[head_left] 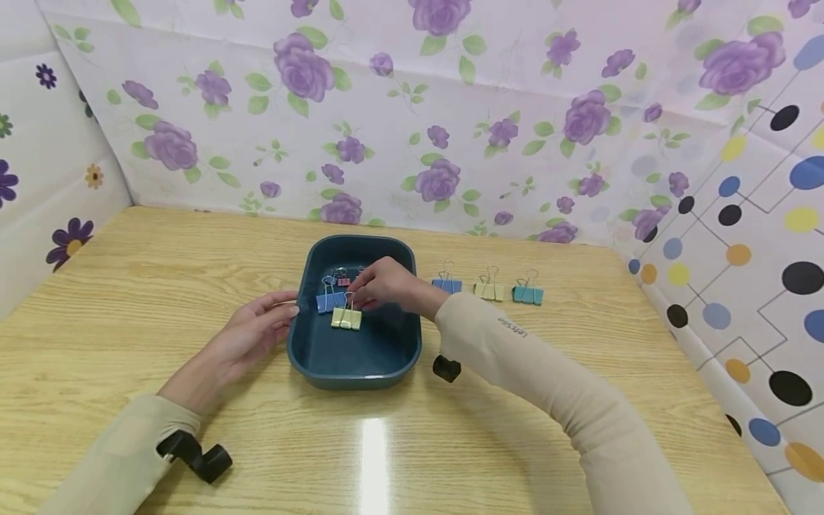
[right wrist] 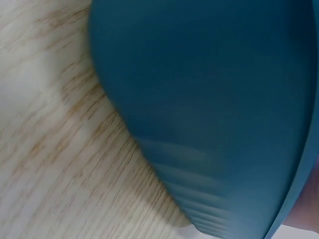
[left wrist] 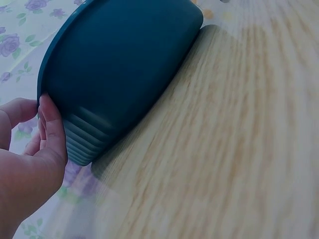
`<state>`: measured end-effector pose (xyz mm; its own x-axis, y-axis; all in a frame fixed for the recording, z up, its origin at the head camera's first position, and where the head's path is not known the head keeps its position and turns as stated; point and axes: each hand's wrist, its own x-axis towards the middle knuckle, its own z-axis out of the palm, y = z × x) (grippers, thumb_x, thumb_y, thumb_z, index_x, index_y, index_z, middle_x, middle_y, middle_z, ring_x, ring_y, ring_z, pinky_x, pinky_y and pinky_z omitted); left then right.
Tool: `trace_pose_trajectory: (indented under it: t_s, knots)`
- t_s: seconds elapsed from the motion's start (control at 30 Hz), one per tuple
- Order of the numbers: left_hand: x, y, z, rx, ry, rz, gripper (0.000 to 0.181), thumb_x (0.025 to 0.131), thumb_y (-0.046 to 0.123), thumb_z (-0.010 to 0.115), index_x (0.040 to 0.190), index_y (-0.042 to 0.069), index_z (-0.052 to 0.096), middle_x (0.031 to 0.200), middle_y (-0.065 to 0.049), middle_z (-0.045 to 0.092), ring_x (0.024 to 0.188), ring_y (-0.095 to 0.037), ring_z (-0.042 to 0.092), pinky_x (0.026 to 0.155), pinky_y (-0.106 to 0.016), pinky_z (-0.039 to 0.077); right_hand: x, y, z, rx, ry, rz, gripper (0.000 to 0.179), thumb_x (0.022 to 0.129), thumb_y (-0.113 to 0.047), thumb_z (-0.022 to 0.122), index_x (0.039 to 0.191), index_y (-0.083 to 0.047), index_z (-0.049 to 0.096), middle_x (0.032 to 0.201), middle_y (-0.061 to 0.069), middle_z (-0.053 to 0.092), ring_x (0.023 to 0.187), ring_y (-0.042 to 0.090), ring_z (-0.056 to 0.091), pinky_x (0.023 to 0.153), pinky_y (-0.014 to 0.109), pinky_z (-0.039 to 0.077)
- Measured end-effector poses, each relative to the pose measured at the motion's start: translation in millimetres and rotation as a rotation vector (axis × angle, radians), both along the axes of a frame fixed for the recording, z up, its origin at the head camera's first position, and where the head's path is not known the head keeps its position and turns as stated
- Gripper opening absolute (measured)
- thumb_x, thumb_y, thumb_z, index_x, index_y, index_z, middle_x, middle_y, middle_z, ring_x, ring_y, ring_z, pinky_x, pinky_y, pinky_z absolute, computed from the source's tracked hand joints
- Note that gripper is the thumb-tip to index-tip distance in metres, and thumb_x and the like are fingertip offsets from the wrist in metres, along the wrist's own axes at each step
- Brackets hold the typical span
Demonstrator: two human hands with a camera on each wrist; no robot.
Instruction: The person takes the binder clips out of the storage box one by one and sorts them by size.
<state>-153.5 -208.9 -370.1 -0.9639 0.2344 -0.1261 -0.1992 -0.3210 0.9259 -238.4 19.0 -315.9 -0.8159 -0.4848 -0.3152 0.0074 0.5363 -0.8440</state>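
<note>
A dark teal plastic bin [head_left: 354, 361] stands on the table. My left hand [head_left: 260, 325] grips its left rim, and in the left wrist view the fingers [left wrist: 52, 124] lie against the outer wall below the rim. My right hand [head_left: 384, 282] reaches over the right rim into the bin and pinches the wire handle of a yellow binder clip [head_left: 346, 319]. Beside that clip is a blue binder clip [head_left: 330, 302], with a small red binder clip [head_left: 344, 282] behind. Another clip's wire handle [head_left: 361, 270] shows behind the right hand, its body hidden.
Right of the bin, a blue binder clip [head_left: 447, 285], a yellow binder clip [head_left: 489, 291] and a teal binder clip [head_left: 528, 295] form a row on the wooden table [head_left: 257, 450]. Flowered sheeting [head_left: 386, 129] hangs along the back, dotted sheeting [head_left: 759, 286] on the right.
</note>
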Motion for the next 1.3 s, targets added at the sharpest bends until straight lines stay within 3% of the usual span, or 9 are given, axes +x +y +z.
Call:
trace_pose_trajectory:
  t_s: [0.43,1.03,1.13,1.3]
  knots:
    - [2.1,-0.2,2.6,0.001,-0.024,0.011,0.026,0.097,0.007,0.059,0.121,0.001,0.050,0.104,-0.002,0.063,0.090,-0.012,0.060,0.082,-0.023,0.050,-3.9,6.3,7.2,-0.055,0.029,0.007,0.016,0.093,-0.002,0.062,0.106,0.004,0.071,0.091,0.012,0.071,0.079,0.019,0.068,0.084,0.042,0.054]
    - [1.4,1.6,2.1,0.012,-0.006,0.005,0.021,0.097,0.005,0.057,0.118,0.003,0.052,0.103,-0.002,0.063,0.090,-0.012,0.061,0.082,-0.023,0.050,-1.5,27.3,28.4,-0.095,0.111,-0.024,0.018,0.093,-0.008,0.065,0.107,0.000,0.072,0.092,0.010,0.071,0.082,0.021,0.068,0.082,0.038,0.055]
    - [1.8,1.4,2.1,0.000,-0.004,0.003,0.022,0.098,0.006,0.057,0.119,0.003,0.051,0.104,-0.001,0.063,0.090,-0.012,0.060,0.082,-0.023,0.050,-1.8,35.0,30.9,-0.130,0.113,-0.035,0.019,0.093,-0.007,0.065,0.109,0.002,0.070,0.095,0.012,0.071,0.083,0.025,0.068,0.085,0.042,0.053]
    - [1.9,1.0,2.3,-0.019,-0.006,0.003,0.027,0.098,0.007,0.057,0.123,0.001,0.048,0.104,-0.001,0.063,0.091,-0.013,0.060,0.082,-0.023,0.050,-4.9,49.3,36.0,-0.150,0.129,-0.079,0.020,0.094,-0.007,0.063,0.111,0.001,0.069,0.101,0.013,0.071,0.089,0.025,0.068,0.085,0.038,0.053]
